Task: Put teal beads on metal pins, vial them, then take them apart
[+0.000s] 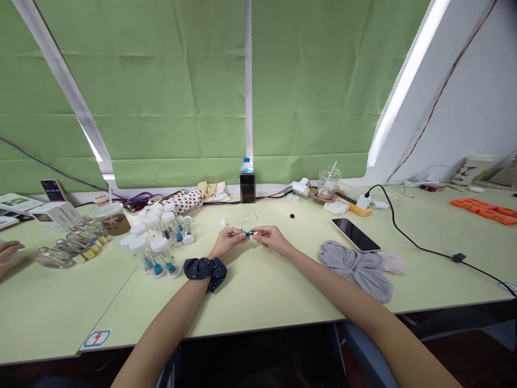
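Over the middle of the table, my left hand (226,242) is closed on a small blue part (247,234) whose exact kind is too small to make out. The fingertips of my right hand (273,238) pinch a tiny dark piece (252,233) that meets the blue part's right side. A dark dotted scrunchie (205,271) is round my left wrist. Just beyond the hands, a thin bent L-shaped rod (256,217) and a small white cap (223,223) lie on the table. A small black disc (292,216) sits further right.
Left of my hands stand several clear tubes (157,258) with white lids and blue pieces inside. Perfume-like bottles (76,248) and another person's hand (10,256) are further left. To the right lie a phone (355,235), a grey cloth bow (355,269) and a black cable (420,245).
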The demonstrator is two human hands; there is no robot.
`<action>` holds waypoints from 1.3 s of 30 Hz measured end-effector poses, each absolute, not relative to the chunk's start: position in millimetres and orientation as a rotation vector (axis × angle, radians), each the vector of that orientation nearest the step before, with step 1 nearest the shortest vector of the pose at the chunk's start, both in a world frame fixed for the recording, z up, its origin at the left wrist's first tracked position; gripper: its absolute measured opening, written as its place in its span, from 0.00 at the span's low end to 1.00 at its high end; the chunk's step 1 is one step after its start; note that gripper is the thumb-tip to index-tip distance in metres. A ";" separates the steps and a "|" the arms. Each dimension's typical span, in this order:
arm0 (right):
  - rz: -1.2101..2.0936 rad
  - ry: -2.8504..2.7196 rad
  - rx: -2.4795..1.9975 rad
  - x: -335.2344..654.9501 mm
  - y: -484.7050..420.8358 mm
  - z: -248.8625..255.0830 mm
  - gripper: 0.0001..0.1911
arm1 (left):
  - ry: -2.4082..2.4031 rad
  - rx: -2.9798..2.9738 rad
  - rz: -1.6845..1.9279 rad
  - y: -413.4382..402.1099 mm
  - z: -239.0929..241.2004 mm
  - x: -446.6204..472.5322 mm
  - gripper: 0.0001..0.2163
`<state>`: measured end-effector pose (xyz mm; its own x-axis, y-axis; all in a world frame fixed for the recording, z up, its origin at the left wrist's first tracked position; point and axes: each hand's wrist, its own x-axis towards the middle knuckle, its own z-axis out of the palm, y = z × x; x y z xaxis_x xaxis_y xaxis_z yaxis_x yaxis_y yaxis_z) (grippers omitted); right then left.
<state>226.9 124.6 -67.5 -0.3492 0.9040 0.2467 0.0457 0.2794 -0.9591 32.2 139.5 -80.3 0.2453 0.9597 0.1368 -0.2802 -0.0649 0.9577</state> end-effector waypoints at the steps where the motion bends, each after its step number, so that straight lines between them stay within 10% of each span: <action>1: 1.205 -1.651 -0.898 227.2 125.3 -68.7 0.27 | 0.768 1.195 1.202 139.6 -80.1 32.4 0.15; 39: 1.244 -1.713 -0.947 223.2 122.3 -73.3 0.24 | 0.792 1.209 1.236 144.5 -86.5 28.7 0.16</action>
<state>223.2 122.3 -73.3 -0.4000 0.8999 0.1735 0.1136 0.2366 -0.9649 28.7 144.5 -86.5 0.2109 0.9654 0.1537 -0.2638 -0.0952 0.9599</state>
